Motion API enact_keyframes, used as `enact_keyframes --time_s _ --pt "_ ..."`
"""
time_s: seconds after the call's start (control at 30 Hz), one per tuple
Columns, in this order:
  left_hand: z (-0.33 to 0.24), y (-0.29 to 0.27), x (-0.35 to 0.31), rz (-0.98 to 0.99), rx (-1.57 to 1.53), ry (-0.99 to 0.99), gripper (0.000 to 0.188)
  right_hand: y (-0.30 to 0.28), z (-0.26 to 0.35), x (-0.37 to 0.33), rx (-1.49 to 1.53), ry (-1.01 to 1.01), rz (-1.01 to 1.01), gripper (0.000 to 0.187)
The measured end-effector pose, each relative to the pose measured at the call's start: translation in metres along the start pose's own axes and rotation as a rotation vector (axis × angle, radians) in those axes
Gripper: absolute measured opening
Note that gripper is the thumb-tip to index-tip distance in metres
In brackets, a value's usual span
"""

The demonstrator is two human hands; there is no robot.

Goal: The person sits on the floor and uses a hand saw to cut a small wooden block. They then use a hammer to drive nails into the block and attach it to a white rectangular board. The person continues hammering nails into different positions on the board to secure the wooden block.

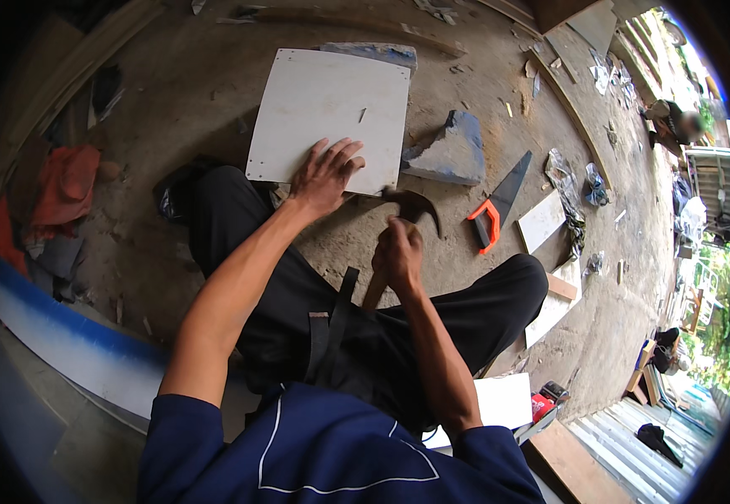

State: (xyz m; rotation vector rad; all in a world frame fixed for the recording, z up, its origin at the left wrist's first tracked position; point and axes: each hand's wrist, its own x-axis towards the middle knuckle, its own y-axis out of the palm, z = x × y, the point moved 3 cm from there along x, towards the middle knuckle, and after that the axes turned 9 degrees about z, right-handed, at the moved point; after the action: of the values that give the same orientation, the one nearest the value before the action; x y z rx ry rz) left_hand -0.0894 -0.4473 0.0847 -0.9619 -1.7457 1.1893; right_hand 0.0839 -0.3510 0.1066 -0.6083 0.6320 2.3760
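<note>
A square white board (331, 105) lies in front of my knees, propped on blue-grey concrete blocks. Small dark nail marks show near its corners, and a loose nail (362, 115) rests on its surface. My left hand (323, 178) lies on the board's near edge with its fingers stretched out, holding it down. My right hand (397, 256) is closed around the wooden handle of a claw hammer (413, 207). The hammer's dark head is by the board's near right corner; whether it touches there I cannot tell.
To the right lie a handsaw (499, 202) with an orange and black handle and white board offcuts (542, 221). One concrete block (450, 149) stands beside the board. Orange cloth (62, 189) is at left. Another person (674, 123) is far off at the upper right.
</note>
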Motion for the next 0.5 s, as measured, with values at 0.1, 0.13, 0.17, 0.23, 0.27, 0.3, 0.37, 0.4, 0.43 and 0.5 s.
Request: enact_keyframes --time_s 0.1,0.13,0.17,0.23,0.27,0.3,0.37,0.4,0.43,0.5 --pt "0.001 0.002 -0.001 -0.005 0.007 -0.016 0.056 0.001 0.010 -0.001 -0.090 -0.057 0.008 0.023" --pt "0.001 0.001 -0.001 0.005 0.006 -0.014 0.056 -0.002 0.008 -0.001 -0.065 -0.094 -0.041 0.023" --pt "0.000 0.001 -0.001 0.016 0.005 -0.013 0.056 -0.001 0.008 0.000 -0.029 -0.125 -0.050 0.023" --pt "0.000 0.002 0.001 -0.005 0.009 -0.010 0.057 0.001 0.007 0.002 0.045 -0.181 -0.067 0.023" --pt "0.000 0.003 0.001 -0.015 0.011 -0.008 0.057 -0.002 0.002 0.007 -0.078 -0.063 -0.024 0.023" --pt "0.001 0.004 0.000 -0.006 0.022 -0.016 0.058 0.001 0.006 0.004 -0.100 0.015 0.025 0.022" --pt "0.001 0.005 -0.001 0.011 0.044 -0.031 0.058 -0.003 0.009 0.009 -0.119 -0.052 0.010 0.022" --pt "0.001 0.004 -0.001 0.011 0.035 -0.031 0.059 -0.003 0.012 0.009 -0.116 -0.076 -0.005 0.022" --pt "0.001 0.003 -0.001 0.011 0.027 -0.032 0.060 -0.004 0.017 0.007 -0.112 -0.100 -0.020 0.022" --pt "0.000 0.000 -0.001 0.022 0.010 -0.037 0.062 -0.006 0.024 0.004 -0.157 -0.133 -0.025 0.023"
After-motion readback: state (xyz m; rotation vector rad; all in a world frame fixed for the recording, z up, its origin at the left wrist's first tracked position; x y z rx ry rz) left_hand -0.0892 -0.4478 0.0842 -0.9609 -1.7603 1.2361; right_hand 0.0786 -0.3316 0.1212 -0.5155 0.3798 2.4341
